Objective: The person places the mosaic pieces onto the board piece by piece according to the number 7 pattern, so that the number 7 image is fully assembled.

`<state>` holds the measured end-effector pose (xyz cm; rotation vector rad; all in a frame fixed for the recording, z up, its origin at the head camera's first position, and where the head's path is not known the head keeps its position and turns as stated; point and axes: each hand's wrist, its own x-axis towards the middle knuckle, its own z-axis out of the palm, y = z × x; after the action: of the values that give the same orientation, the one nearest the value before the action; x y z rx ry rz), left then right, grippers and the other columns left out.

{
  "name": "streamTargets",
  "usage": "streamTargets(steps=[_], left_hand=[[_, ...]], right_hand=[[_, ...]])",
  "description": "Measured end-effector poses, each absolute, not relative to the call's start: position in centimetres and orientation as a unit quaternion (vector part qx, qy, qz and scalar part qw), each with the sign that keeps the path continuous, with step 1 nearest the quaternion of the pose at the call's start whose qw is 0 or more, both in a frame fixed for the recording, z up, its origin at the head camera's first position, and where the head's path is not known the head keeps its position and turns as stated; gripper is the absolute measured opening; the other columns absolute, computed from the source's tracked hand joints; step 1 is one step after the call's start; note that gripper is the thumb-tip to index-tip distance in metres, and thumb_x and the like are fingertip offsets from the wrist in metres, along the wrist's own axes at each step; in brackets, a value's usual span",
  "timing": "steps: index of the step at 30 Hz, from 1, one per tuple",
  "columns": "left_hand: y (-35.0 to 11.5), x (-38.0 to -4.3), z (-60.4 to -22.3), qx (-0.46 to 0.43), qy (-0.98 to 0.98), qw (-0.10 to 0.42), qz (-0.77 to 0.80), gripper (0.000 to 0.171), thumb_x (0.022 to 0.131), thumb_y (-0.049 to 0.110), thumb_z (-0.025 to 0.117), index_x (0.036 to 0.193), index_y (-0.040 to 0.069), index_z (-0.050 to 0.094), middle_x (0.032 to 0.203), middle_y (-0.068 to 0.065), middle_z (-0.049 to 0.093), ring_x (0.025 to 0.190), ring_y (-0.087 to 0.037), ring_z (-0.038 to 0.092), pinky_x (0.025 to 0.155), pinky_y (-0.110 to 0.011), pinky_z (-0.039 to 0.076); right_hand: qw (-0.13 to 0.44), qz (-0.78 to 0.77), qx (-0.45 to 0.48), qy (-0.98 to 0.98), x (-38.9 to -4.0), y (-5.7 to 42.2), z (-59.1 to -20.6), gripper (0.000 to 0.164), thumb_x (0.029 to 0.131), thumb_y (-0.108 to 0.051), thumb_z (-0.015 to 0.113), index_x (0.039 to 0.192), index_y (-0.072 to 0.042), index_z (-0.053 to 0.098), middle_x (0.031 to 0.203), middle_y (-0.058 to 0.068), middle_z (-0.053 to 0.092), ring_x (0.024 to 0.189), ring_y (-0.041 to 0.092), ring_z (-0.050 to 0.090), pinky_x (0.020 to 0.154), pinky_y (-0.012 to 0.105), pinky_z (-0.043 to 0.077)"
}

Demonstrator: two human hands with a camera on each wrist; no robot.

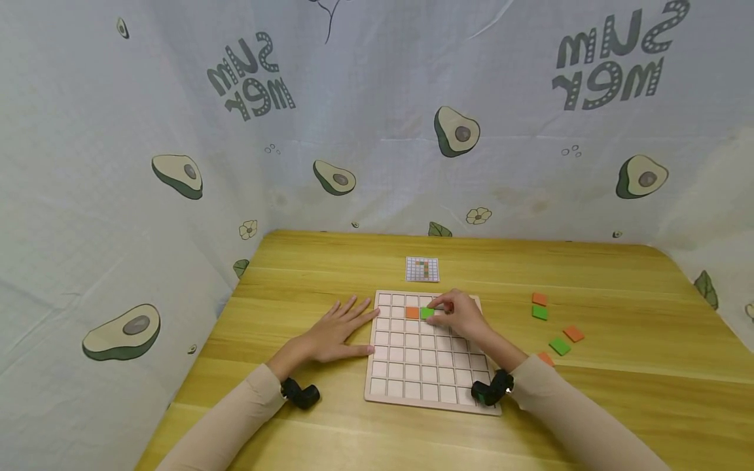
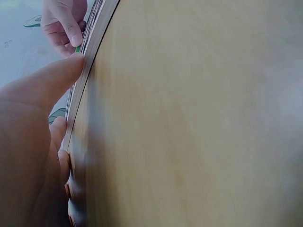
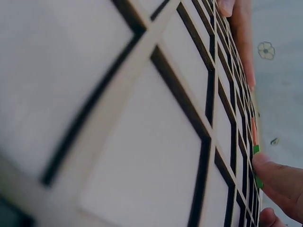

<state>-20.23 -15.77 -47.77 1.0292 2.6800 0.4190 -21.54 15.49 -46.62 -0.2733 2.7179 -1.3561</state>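
A wooden grid board [image 1: 396, 370] with square cells lies on the table. In its second row from the back sits an orange square tile [image 1: 412, 313]. Right beside that is a green square tile [image 1: 427, 313], pinched between the thumb and fingers of my right hand [image 1: 463, 316]. The right wrist view shows the green tile [image 3: 257, 163] at the thumb tip, low at the grid. My left hand [image 1: 337, 332] lies spread at the board's left edge, its thumb and fingertips touching the rim. In the left wrist view, the left thumb [image 2: 64, 75] meets the board's side.
Behind the board lies a small pattern card [image 1: 422, 269] printed with a coloured grid. Several loose tiles lie to the right, among them an orange tile [image 1: 573, 333] and a green tile [image 1: 560, 346]. A printed cloth [image 1: 377, 131] hangs behind the table.
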Motion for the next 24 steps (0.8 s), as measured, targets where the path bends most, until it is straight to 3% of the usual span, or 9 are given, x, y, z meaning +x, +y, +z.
streamTargets(steps=[16, 24], left_hand=[[-15.8, -20.1, -47.7, 0.351, 0.917, 0.122, 0.147, 0.081, 0.097, 0.069, 0.042, 0.162, 0.029, 0.013, 0.167, -0.001, 0.001, 0.152, -0.029, -0.004, 0.119, -0.051, -0.004], [-15.7, -20.2, -47.6, 0.352, 0.917, 0.122, 0.142, 0.082, 0.096, 0.069, 0.041, 0.162, 0.029, 0.013, 0.167, 0.000, 0.001, 0.152, -0.029, -0.004, 0.119, -0.051, -0.004]], right_hand=[[0.051, -0.447, -0.100, 0.887, -21.6, 15.6, -46.3, 0.023, 0.082, -0.007, 0.083, 0.103, 0.000, 0.076, 0.080, 0.007, 0.053, 0.074, 0.021, 0.045, 0.062, 0.031, 0.036], [0.053, -0.481, -0.130, 0.866, -22.0, 17.0, -45.4, 0.026, 0.086, -0.004, 0.078, 0.108, 0.008, 0.072, 0.078, 0.008, 0.055, 0.064, 0.017, 0.042, 0.055, 0.024, 0.035]])
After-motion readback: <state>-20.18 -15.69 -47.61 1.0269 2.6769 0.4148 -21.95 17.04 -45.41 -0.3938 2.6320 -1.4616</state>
